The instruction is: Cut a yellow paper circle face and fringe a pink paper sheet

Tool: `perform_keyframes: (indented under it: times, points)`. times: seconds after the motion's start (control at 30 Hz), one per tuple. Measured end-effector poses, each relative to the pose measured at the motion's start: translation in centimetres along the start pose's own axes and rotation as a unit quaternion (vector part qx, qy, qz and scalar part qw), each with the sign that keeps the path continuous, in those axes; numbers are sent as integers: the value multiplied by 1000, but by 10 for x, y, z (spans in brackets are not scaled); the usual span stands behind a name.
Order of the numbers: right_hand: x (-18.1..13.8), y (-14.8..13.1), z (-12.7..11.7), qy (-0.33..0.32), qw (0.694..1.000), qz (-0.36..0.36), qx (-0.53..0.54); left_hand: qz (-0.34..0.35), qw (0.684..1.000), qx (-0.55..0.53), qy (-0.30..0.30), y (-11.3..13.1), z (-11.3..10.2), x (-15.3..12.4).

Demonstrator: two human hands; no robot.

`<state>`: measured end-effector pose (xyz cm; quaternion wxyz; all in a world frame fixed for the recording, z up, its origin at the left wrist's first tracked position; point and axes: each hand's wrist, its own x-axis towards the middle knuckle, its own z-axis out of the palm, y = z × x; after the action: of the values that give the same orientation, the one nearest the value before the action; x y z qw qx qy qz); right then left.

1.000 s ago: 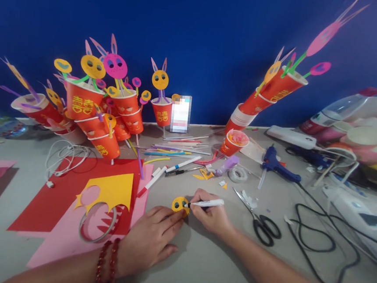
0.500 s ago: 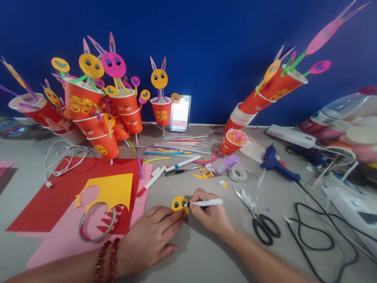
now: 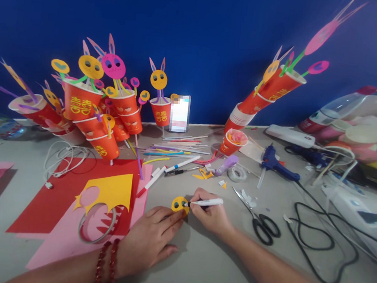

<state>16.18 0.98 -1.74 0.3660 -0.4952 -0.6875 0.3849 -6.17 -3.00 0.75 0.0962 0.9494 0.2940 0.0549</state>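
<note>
A small yellow paper circle (image 3: pixel 179 204) with two dark eye spots lies on the grey table. My left hand (image 3: pixel 152 237) rests flat beside it, fingers stretched out, fingertips pressing the circle's lower edge. My right hand (image 3: pixel 211 215) is closed around a white marker (image 3: pixel 207 202), whose dark tip touches the circle's right side. A red bead bracelet (image 3: pixel 107 262) sits on my left wrist.
Red, pink and cut yellow paper sheets (image 3: pixel 104 196) lie left of my hands. Black scissors (image 3: pixel 261 220), a blue glue gun (image 3: pixel 274 163) with a black cord (image 3: pixel 315 240), a tape roll (image 3: pixel 237 173), loose pens and straws are behind. Orange cups (image 3: pixel 89 106) with paper bunny faces line the blue wall.
</note>
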Motion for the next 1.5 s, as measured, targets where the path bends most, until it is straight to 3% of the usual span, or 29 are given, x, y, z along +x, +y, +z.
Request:
perform_keyframes:
  times: [0.63,0.83,1.1,1.5]
  points:
    - [0,-1,-1,17,999,19,30,-4,1000,-1,-18,0,0,0]
    - [1,-4,-2,48,997,9,60,-8,1000,-6,-13,0,1,-1]
    - [1,-4,-1,4,1000,2,18,-5,1000,0,-15,0,2,0]
    - [1,0,0,-7,1000,-8,-15,-3,1000,2,-11,0,2,0]
